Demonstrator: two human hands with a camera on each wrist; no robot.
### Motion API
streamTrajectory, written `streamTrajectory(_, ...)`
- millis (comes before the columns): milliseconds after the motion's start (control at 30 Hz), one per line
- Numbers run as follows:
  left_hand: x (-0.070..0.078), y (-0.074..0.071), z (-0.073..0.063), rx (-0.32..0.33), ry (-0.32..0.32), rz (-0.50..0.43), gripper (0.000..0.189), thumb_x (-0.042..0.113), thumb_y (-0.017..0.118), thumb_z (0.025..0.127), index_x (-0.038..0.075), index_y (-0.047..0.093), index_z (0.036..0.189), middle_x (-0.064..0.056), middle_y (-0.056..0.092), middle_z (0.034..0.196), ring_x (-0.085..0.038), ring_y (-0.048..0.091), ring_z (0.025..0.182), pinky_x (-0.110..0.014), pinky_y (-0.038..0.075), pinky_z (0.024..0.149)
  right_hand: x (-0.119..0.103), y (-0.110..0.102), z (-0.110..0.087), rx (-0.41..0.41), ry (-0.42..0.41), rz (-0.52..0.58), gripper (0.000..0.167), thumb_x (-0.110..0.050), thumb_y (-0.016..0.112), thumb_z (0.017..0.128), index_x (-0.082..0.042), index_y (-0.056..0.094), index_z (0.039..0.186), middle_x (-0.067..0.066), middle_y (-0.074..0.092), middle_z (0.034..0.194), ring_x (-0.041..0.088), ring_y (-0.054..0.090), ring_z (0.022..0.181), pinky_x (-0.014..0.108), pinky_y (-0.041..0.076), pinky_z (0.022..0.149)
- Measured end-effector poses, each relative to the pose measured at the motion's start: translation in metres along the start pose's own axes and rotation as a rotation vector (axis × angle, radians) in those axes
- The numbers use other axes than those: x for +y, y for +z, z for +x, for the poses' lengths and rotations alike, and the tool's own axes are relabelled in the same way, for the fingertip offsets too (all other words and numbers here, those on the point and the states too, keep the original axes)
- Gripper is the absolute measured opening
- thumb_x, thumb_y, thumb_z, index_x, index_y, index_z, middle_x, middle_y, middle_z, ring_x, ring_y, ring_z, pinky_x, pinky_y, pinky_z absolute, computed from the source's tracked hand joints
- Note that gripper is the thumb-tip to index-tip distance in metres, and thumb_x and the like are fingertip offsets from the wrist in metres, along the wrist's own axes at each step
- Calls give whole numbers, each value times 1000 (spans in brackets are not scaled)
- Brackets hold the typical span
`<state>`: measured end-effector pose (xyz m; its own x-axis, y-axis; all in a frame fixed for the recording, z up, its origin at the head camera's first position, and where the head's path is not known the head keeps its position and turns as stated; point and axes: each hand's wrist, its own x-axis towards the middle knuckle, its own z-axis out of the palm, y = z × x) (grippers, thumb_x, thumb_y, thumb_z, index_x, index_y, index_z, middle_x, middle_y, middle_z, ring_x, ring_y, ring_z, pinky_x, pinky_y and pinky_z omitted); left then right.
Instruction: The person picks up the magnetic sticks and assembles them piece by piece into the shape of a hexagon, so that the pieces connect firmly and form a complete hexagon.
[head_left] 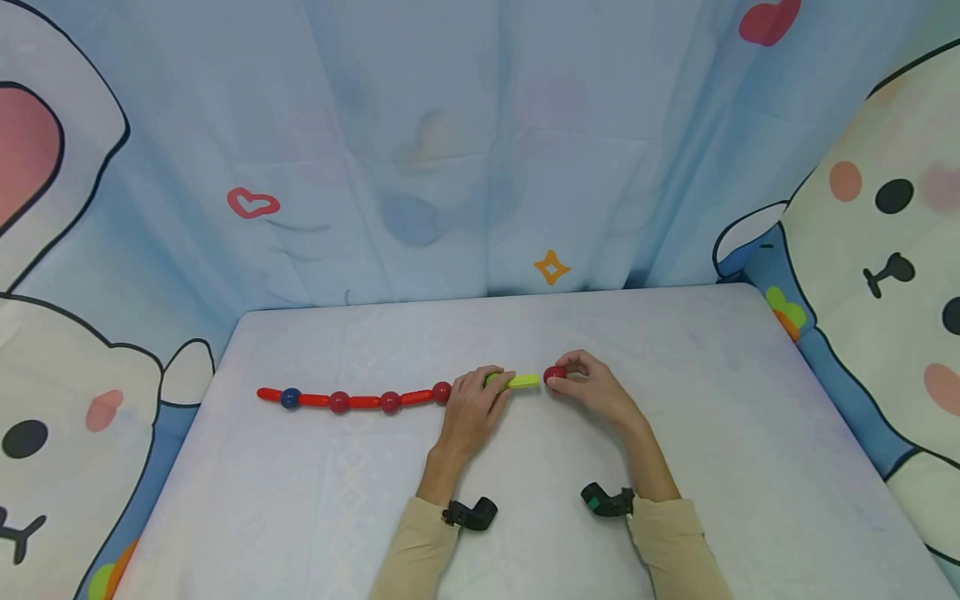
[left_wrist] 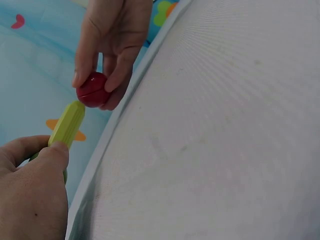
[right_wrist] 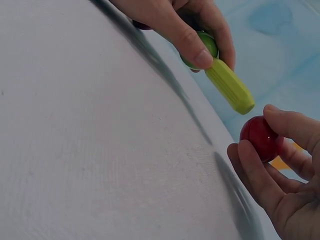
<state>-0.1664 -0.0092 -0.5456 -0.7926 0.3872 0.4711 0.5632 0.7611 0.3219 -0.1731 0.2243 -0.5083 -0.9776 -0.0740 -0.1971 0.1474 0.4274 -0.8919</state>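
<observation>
My left hand [head_left: 471, 407] grips a green ball [right_wrist: 209, 45], from which a yellow-green ribbed rod [right_wrist: 229, 85] sticks out to the right. Between thumb and fingers, my right hand [head_left: 600, 393] pinches a red ball [right_wrist: 260, 138] close to the rod's free end. The right wrist view shows a narrow gap between them. Leftward from the left hand runs a row of red rods [head_left: 364, 402] alternating with balls: a blue ball [head_left: 290, 398] near the far left end, then red balls [head_left: 339, 402]. The left hand hides how this row meets the green ball.
Under everything lies a table with a pale cloth [head_left: 360, 517]. A light blue curtain [head_left: 450, 150] with printed shapes hangs behind it, and printed cartoon animals flank both sides. A black wrist camera [head_left: 474, 513] sits on the left wrist, another black camera [head_left: 606, 501] on the right.
</observation>
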Motion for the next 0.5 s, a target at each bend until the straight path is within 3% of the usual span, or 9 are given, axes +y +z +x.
streamTrajectory(500, 0, -1, 1, 12, 9, 5, 34, 29, 62, 95, 26, 61, 128, 4, 62, 123, -12, 57, 115, -35, 45, 103, -4, 8, -1, 29, -41, -67, 46, -40, 69, 88, -7, 56, 117, 19, 65, 116, 29, 60, 107, 29, 46, 84)
